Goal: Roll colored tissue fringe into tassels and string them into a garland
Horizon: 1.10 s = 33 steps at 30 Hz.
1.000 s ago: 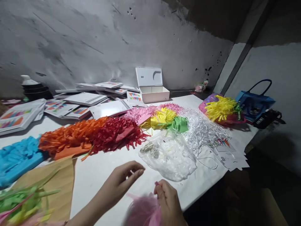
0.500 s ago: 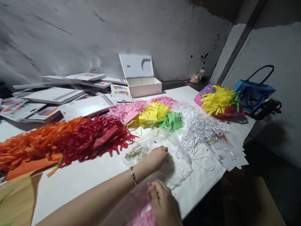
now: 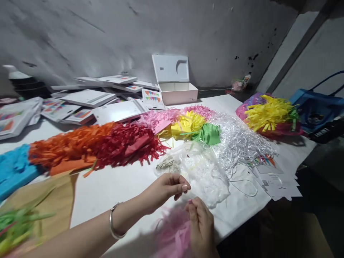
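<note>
"What's on the far left?"

"One blue fringe bundle (image 3: pixel 16 161), then one sheet of brown paper (image 3: pixel 57 200) under green and yellow strips (image 3: pixel 18 224), too blurred to count. Next, one orange fringe pile (image 3: pixel 72 145) and one red fringe pile (image 3: pixel 129 145). Behind are at least seven flat white packs (image 3: pixel 88 97), overlapping."

"And the hands?"

"Two. The left hand (image 3: pixel 166 188), with one bangle (image 3: pixel 111 224) at its wrist, has curled fingers, the thumb close to them; I can't tell whether they pinch anything. Just right of it, the right hand (image 3: pixel 202 220) has thumb and finger clamped on the pink fringe (image 3: pixel 177 234), which hangs beside that hand at the table's near edge, blurred."

"Containers?"

"Four. One pale box (image 3: pixel 178 96), lid raised, at the back; one clear plastic bag (image 3: pixel 204 175) with white material and a beige string bundle (image 3: pixel 168 165) inside; after the silvery string tangle (image 3: pixel 239 141), one pink-purple plastic bag (image 3: pixel 243 104) with yellow fringe (image 3: pixel 268 113) bulging out; last, one blue tote (image 3: pixel 319 107), contents hidden."
</note>
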Each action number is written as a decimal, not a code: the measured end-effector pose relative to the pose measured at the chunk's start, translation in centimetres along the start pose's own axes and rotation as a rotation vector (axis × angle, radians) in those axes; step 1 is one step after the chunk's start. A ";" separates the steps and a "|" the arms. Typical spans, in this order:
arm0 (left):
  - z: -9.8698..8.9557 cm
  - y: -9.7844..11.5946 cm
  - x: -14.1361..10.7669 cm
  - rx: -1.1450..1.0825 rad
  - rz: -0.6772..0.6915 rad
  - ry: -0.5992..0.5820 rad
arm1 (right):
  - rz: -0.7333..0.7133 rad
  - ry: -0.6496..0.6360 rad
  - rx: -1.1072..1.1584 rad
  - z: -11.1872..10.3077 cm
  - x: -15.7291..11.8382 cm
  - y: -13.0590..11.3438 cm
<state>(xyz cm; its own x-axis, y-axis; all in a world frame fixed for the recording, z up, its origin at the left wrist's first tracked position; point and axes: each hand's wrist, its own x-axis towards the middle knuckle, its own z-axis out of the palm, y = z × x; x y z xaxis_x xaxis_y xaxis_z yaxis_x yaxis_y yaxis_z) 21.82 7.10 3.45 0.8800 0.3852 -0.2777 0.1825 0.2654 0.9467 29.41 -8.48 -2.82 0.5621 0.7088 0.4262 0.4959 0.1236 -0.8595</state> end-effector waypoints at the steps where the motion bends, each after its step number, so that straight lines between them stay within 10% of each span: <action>1: 0.2 -0.1 -1.3 -0.043 -0.005 0.021 | -0.028 0.003 -0.004 -0.1 0.2 -0.8; 8: 0.7 -1.4 -8.4 -0.114 0.126 0.197 | -0.153 -0.145 -0.113 1.4 -0.1 -5.6; 17: -0.3 -1.9 -15.5 0.446 0.387 0.348 | -0.318 -0.435 -0.207 2.3 -1.6 -9.2; 26: -2.1 -3.3 -20.4 0.448 0.408 0.418 | -0.253 -0.534 0.001 5.3 -3.9 -10.3; 33: -2.8 -4.5 -22.3 0.080 0.158 0.493 | -0.320 -0.676 0.012 7.3 -4.8 -10.1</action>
<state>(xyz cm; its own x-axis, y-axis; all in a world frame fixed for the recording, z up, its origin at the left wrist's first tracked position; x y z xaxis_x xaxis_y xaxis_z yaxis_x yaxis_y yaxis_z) 0.19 -0.21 4.93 0.5923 0.7904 -0.1562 0.1140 0.1097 0.9874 16.92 -8.05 1.74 -0.1400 0.9090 0.3926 0.5578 0.4000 -0.7272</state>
